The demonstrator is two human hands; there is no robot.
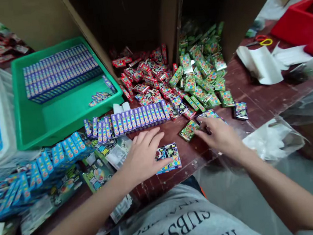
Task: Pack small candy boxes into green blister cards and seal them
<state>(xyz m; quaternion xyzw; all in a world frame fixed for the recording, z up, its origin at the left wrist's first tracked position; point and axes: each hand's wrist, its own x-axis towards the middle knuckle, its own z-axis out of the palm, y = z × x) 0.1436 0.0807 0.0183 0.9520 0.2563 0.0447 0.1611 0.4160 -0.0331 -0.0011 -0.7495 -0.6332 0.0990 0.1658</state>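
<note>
My left hand (146,155) lies flat with fingers spread over two small blue-and-purple candy boxes (172,156) standing side by side on the table. Its thumb rests across their front. My right hand (220,135) has its thumb and fingertips closed at the right edge of a small green candy box (189,130). Just behind those fingers lies a purple box (210,114), partly covered by the hand. A row of purple-topped boxes (140,118) runs along the table beyond my left hand.
Piles of red packets (149,77) and green packets (200,72) spill from cardboard bins. A green tray (59,115) with stacked purple boxes stands left, beside a white basket (4,135). Blue boxes (42,167) line the left front. Scissors (264,40) and a plastic bag (275,141) are on the right.
</note>
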